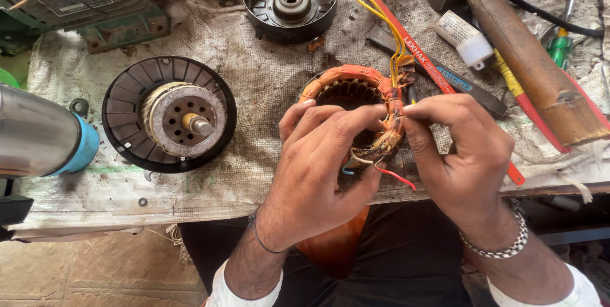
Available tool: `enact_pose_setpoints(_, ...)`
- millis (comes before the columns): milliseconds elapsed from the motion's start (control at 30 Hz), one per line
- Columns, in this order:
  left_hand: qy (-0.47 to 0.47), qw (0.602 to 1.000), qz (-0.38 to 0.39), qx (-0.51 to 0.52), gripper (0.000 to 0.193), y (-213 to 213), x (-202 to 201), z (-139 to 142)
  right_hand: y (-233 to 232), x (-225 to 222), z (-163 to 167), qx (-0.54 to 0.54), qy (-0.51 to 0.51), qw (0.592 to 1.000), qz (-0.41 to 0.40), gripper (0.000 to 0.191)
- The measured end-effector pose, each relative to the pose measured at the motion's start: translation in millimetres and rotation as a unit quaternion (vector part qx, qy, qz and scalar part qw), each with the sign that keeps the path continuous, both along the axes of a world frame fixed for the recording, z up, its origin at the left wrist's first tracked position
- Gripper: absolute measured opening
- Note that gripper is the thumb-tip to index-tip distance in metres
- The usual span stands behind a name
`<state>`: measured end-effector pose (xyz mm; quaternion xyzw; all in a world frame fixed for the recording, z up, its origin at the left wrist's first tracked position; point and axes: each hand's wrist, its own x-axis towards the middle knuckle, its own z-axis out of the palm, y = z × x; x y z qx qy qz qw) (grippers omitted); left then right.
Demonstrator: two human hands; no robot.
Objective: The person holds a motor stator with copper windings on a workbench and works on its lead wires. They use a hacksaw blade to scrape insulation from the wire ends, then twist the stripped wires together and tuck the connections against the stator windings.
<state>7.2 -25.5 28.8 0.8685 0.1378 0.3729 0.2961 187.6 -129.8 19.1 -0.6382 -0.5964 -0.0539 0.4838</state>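
Head view: two hands work a motor stator's leads

Head camera looks down on a cloth-covered workbench (254, 84). The left hand (321, 161) curls closed around the near rim of the copper-wound stator (352, 91), which lies at the bench's front edge. The right hand (460, 151) pinches the wire bundle (393, 122) on the winding between thumb and forefinger. A rotor in its end cover (169, 114) rests to the left, a wooden-handled hammer (534, 65) to the right
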Motion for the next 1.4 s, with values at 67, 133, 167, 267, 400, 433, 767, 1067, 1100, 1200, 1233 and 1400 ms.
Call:
enact_pose_setpoints(67, -0.003, 1.0, 0.001, 0.01, 0.058, 0, 0, 0, 2, -3, 4, 0.007, -0.017, 1.0, -0.018, 0.013)
enact_pose_setpoints(133, -0.006, 1.0, 0.001, 0.013, 0.054, 0, 0, -1, 3, -5, 6, 0.005, -0.031, 0.999, -0.027, 0.014)
enact_pose_setpoints(167, -0.006, 1.0, 0.0, 0.011, 0.053, 1, 0, -1, 3, -6, 6, 0.001, -0.042, 0.999, -0.03, 0.015)
enact_pose_setpoints(267, -0.004, 1.0, 0.0, 0.007, 0.052, 0, 1, -1, 3, -6, 4, -0.015, -0.041, 0.999, -0.023, 0.016)
enact_pose_setpoints(400, -0.002, 1.0, 0.003, 0.013, 0.052, 0, 1, 0, 2, -2, 1, -0.012, -0.024, 1.0, 0.0, 0.015)
enact_pose_setpoints(433, -0.001, 1.0, 0.003, 0.013, 0.052, 0, 1, 0, 2, -1, 1, -0.01, -0.024, 1.0, 0.003, 0.015)
enact_pose_setpoints(767, -0.013, 1.0, -0.002, 0.017, 0.051, 1, 2, -3, 4, -3, 0, 0.004, -0.045, 0.999, -0.017, 0.014)
enact_pose_setpoints(1067, -0.017, 1.0, 0.005, 0.013, 0.051, 0, 5, -6, 8, 16, 60, -0.11, -0.269, 0.951, 0.105, 0.038)
enact_pose_setpoints(1100, -0.016, 1.0, 0.001, 0.009, 0.052, 1, 6, -7, 11, 19, 66, -0.119, -0.302, 0.937, 0.126, 0.039)
enact_pose_setpoints(1200, -0.034, 0.999, 0.002, 0.003, 0.055, 1, 7, -9, 27, 24, 78, -0.19, -0.367, 0.895, 0.17, 0.037)
enact_pose_setpoints(1233, -0.037, 0.999, 0.001, -0.001, 0.056, 1, 7, -10, 33, 24, 80, -0.239, -0.393, 0.871, 0.173, 0.04)
enact_pose_setpoints(1400, -0.04, 0.999, -0.006, -0.01, 0.055, 2, 8, -11, 56, 19, 92, -0.36, -0.474, 0.783, 0.179, 0.064)
